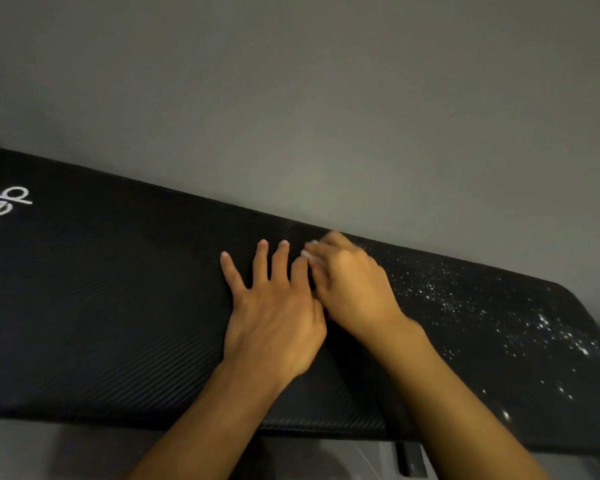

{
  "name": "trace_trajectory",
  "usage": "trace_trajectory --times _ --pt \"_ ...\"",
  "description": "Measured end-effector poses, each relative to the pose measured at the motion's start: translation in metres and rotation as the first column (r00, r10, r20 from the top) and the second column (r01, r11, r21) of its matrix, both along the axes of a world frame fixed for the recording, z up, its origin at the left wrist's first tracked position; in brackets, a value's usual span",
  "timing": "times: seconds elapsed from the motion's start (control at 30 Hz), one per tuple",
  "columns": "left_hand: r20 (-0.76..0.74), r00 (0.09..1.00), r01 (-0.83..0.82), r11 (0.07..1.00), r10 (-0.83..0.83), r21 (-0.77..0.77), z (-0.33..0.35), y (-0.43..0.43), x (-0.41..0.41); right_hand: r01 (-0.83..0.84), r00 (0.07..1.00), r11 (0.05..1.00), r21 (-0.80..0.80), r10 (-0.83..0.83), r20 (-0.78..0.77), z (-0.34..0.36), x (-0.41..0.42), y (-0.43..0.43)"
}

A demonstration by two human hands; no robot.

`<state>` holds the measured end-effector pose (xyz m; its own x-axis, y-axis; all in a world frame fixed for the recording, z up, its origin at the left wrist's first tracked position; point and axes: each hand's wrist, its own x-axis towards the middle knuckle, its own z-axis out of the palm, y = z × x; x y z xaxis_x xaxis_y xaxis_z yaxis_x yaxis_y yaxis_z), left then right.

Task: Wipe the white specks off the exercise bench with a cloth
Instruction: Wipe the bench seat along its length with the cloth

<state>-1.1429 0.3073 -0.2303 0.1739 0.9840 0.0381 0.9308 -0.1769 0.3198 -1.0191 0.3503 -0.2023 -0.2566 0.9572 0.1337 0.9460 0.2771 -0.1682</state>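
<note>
The left hand [274, 306] lay flat, fingers spread, on the black bench [118, 306]; the right hand [350, 289], blurred, just beside it, pinched a white cloth [311, 258] at the far edge; the specks [541, 323] lay rightward along the bench's length, nearest the right hand.

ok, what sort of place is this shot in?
Probably a home gym or workout corner, though little shows: a black padded exercise bench with white lettering, set along a plain grey wall. The right hand holds a white cloth on it.
</note>
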Motion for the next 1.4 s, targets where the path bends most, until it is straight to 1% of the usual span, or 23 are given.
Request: trace_trajectory --times 0.1,0.17,0.2,0.27,0.37,0.4,0.47,0.53,0.6,0.67,0.73,0.8,0.87,0.93,0.97,1.03,1.07,1.13,1.2,1.23,1.33,1.4 --pt "0.029 0.999 0.024 1.0 -0.024 -0.011 0.002 -0.001 -0.002 0.019 0.992 0.999 0.048 -0.024 0.12 -0.006 0.008 -0.075" --pt "0.02 0.999 0.029 1.0 -0.029 -0.008 0.002 -0.002 -0.002 0.023 0.996 0.999 0.032 -0.026 0.091 -0.009 0.009 -0.117" --pt "0.02 0.999 0.025 1.0 -0.025 -0.001 0.002 -0.002 -0.001 0.014 0.997 0.999 0.034 -0.016 0.073 -0.01 0.011 -0.125" --pt "0.014 1.0 0.028 1.0 -0.028 -0.003 0.0 0.0 -0.001 0.017 0.995 0.996 0.088 -0.025 0.094 -0.01 0.017 -0.115" --pt "0.022 0.999 0.024 1.0 -0.024 -0.001 0.0 0.001 -0.002 0.12 0.981 0.982 0.145 -0.139 0.131 -0.013 0.028 -0.085" --pt "0.028 0.999 0.025 1.0 -0.025 0.008 0.0 0.0 -0.003 0.132 0.98 0.979 0.158 -0.153 0.13 -0.015 0.028 -0.084" --pt "0.046 0.998 0.035 0.999 -0.035 0.014 -0.001 -0.001 -0.004 0.085 0.987 0.988 0.13 -0.101 0.122 -0.017 0.025 -0.103" --pt "0.058 0.997 0.041 0.999 -0.041 0.018 -0.002 0.0 -0.005 0.025 0.999 0.996 0.084 -0.029 0.043 -0.019 0.024 -0.139" --pt "0.065 0.997 0.041 0.999 -0.043 0.024 -0.002 -0.001 -0.004 0.009 1.0 0.995 0.102 -0.008 -0.004 -0.019 0.035 -0.167" --pt "0.072 0.996 0.049 0.998 -0.051 0.028 -0.002 -0.002 -0.003 0.039 0.999 0.991 0.127 -0.039 0.0 -0.02 0.052 -0.17" --pt "0.076 0.994 0.081 0.996 -0.083 0.026 -0.001 -0.003 -0.002 0.112 0.993 0.986 0.123 -0.117 0.03 -0.02 0.067 -0.156" --pt "0.09 0.989 0.114 0.993 -0.117 0.04 0.0 -0.007 -0.001 0.168 0.985 0.977 0.13 -0.173 0.027 -0.02 0.072 -0.144" --pt "0.106 0.983 0.14 0.987 -0.148 0.077 0.001 -0.012 0.0 0.146 0.989 0.981 0.131 -0.149 0.016 -0.022 0.068 -0.148" --pt "0.074 0.983 0.16 0.982 -0.168 0.096 0.002 -0.018 -0.001 0.069 0.997 0.994 0.086 -0.066 -0.035 -0.022 0.064 -0.17" --pt "0.042 0.985 0.164 0.983 -0.168 0.082 0.002 -0.023 0.0 0.04 0.997 0.997 0.072 -0.035 -0.068 -0.022 0.064 -0.182" --pt "-0.026 0.989 0.146 0.989 -0.145 0.025 0.002 -0.036 0.006 0.017 0.998 0.996 0.091 -0.011 -0.059 -0.02 0.069 -0.196" --pt "-0.061 0.989 0.132 0.991 -0.132 -0.005 0.002 -0.044 0.013 0.021 0.999 0.994 0.107 -0.017 -0.04 -0.018 0.074 -0.193" --pt "-0.104 0.987 0.116 0.992 -0.12 -0.043 0.001 -0.057 0.024 0.093 0.996 0.987 0.131 -0.093 -0.007 -0.017 0.084 -0.178" --pt "-0.1 0.989 0.106 0.994 -0.109 -0.035 -0.002 -0.06 0.028 0.168 0.986 0.975 0.143 -0.166 -0.023 -0.018 0.09 -0.168" --pt "-0.09 0.991 0.1 0.995 -0.101 -0.019 -0.003 -0.06 0.026 0.172 0.985 0.976 0.135 -0.167 -0.043 -0.02 0.09 -0.169" --pt "-0.093 0.99 0.109 0.994 -0.108 0.005 -0.005 -0.059 0.021 0.09 0.993 0.99 0.112 -0.08 -0.091 -0.023 0.086 -0.19" --pt "-0.09 0.989 0.117 0.993 -0.115 0.014 -0.006 -0.06 0.021 0.105 0.992 0.984 0.142 -0.093 -0.089 -0.025 0.091 -0.197"
